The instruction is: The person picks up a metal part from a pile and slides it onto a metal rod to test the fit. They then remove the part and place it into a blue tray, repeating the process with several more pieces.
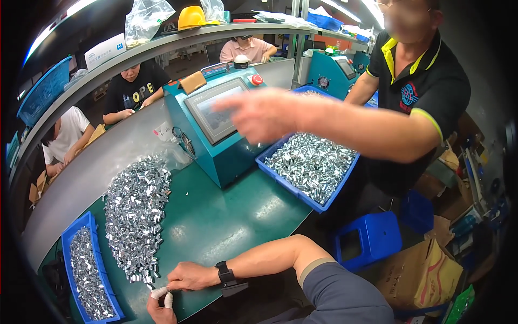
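Note:
At the table's near edge my two hands meet just below a large pile of small shiny metal pieces [135,216]. My left hand [161,310] has white coverings on two fingers, which pinch together; what lies between them is too small to make out. My right hand [190,276], with a black band on its wrist, is curled, and its fingertips touch the left fingers. Anything it grips is hidden. One loose metal piece [150,286] lies beside my left fingertips. A long blue tray [66,240], filled with similar pieces, sits to the left.
A teal machine with a screen [215,110] and a red button [257,80] stands on the green table [232,208]. Right of it is a blue bin [294,190] of metal pieces. A co-worker's blurred arm [345,119] reaches across toward the screen. A blue stool [372,237] stands at right.

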A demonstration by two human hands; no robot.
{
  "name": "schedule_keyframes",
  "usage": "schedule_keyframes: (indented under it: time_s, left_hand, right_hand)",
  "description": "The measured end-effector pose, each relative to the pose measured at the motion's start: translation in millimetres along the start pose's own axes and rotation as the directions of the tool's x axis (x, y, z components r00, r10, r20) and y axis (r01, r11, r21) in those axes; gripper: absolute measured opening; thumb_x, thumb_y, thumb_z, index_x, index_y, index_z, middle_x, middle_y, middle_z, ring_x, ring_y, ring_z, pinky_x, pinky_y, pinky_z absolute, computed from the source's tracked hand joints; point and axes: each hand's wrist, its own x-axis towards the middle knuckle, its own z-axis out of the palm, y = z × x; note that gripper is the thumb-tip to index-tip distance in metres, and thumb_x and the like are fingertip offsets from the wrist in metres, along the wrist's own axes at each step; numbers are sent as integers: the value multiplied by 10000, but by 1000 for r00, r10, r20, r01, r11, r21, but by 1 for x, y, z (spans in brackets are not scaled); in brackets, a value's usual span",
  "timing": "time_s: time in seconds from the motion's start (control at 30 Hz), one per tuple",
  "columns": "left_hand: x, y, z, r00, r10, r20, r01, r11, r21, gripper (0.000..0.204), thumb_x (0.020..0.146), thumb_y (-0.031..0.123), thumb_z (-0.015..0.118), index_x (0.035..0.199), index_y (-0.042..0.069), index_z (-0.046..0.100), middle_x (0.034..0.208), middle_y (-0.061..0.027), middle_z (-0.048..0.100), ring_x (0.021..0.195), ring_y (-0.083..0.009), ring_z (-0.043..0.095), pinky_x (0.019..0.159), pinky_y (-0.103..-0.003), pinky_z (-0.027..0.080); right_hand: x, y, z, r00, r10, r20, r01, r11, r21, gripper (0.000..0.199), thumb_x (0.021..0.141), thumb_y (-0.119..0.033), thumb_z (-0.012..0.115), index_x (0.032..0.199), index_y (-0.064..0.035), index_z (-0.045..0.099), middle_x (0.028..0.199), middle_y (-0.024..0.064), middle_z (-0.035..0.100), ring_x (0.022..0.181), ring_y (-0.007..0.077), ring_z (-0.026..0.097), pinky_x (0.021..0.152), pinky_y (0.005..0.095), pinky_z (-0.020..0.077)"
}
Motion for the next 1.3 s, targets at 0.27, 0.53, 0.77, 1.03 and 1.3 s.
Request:
schedule_keyframes:
  time_s: [0.27, 0.53, 0.77, 1.03, 1.3]
  left_hand:
    - [-9, -8, -9, 998, -39, 40, 41, 997, -61, 182, 976, 103, 686, 1148, 47, 712, 1100, -102, 731, 1001, -220, 667, 915, -342, 512]
    - [3, -12, 5, 994, 70, -79, -78, 991, -105, 124, 879, 23, 755, 995, 6, 717, 904, -108, 710, 815, -207, 675, 757, -323, 531]
    - [4, -11, -42, 957, 79, -278, -53, 993, 102, 150, 878, 1, 752, 1023, 7, 714, 921, -92, 706, 833, -174, 672, 762, -302, 531]
    - [49, -56, -141, 841, 349, -413, 36, 726, 687, 338, 830, 28, 760, 1159, 29, 686, 1039, -156, 699, 1026, -382, 643, 943, -452, 497]
    - [54, -63, -63, 989, 62, -134, 30, 805, 592, 184, 844, 81, 779, 1005, 42, 699, 928, -107, 666, 902, -280, 664, 815, -382, 523]
  right_hand:
    - [1, -2, 9, 999, -27, -27, 29, 995, 97, 279, 932, -241, 669, 761, -24, 632, 584, 83, 625, 535, 218, 608, 550, 371, 458]
    - [-5, 2, 3, 998, -38, -39, 36, 997, -68, 325, 1007, -279, 565, 796, -47, 648, 677, 84, 595, 587, 142, 569, 584, 369, 471]
    - [-2, -6, -18, 955, 230, -186, -207, 969, 134, 395, 1043, -264, 611, 739, -15, 647, 615, -5, 602, 565, 49, 544, 530, 243, 420]
    - [-5, -16, -13, 967, 185, -173, -154, 972, 180, 413, 1038, -308, 613, 749, -18, 665, 581, 17, 611, 538, 70, 550, 521, 269, 409]
    - [-10, -16, -18, 967, 175, -185, -142, 974, 177, 390, 1027, -317, 634, 774, -23, 673, 600, 15, 621, 553, 69, 538, 524, 277, 408]
